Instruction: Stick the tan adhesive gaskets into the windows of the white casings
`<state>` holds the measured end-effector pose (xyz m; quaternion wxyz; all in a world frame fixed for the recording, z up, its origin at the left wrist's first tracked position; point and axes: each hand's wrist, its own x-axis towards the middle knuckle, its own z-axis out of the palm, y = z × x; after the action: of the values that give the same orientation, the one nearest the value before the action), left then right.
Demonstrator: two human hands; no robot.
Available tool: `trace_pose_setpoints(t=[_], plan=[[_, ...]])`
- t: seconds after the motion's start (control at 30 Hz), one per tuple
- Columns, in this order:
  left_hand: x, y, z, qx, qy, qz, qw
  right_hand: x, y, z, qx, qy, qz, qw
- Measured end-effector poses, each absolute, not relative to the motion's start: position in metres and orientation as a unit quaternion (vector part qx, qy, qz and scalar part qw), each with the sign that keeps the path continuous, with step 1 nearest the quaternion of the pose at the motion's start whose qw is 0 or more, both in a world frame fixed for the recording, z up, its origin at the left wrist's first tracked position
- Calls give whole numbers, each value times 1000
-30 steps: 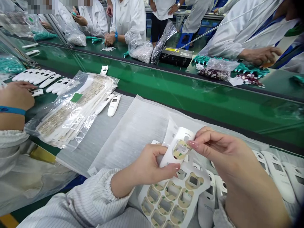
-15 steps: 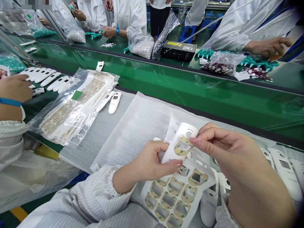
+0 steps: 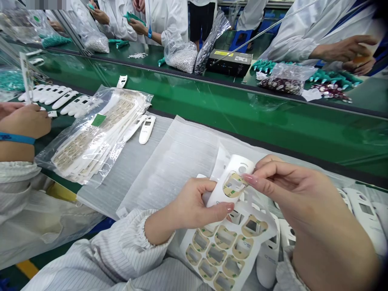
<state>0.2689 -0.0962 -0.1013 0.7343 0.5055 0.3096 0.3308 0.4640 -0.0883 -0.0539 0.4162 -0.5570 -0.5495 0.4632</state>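
Note:
My left hand [image 3: 192, 204] is closed around a white thermometer housing [image 3: 218, 191], tilted, its round-holed end up. A tan adhesive sticker [image 3: 229, 189] with a window cut-out lies over the housing's display opening. My right hand [image 3: 287, 184] pinches the sticker's right edge between thumb and forefinger, at the housing's side. Beneath my hands, a white sheet of adhesive stickers [image 3: 214, 255] lies tilted, with several tan frames on it. More white housings [image 3: 365, 212] lie to the right, partly hidden behind my right hand and wrist.
A clear bag [image 3: 121, 139] of sticker sheets lies to the left, with a loose housing [image 3: 147, 130] beside it. At far left a co-worker's hand [image 3: 30, 121] holds a clear strip near a row of housings. A green ledge [image 3: 188, 95] runs across; co-workers sit beyond.
My hands and the housing have hardly moved. The co-worker's hand at left has shifted right and now holds up a clear strip. Across the ledge, a co-worker has lifted a green part.

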Motion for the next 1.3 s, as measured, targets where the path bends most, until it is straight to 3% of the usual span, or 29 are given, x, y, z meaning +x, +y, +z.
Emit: trace_pose_setpoints(t=[0.87,1.3], plan=[[270,-97,-101,495,308,331,742,461,-90,-50,-565,-538,464,419],[271,-97,-102,485,324,333,741,457,-97,-41,-580,-579,388,421]])
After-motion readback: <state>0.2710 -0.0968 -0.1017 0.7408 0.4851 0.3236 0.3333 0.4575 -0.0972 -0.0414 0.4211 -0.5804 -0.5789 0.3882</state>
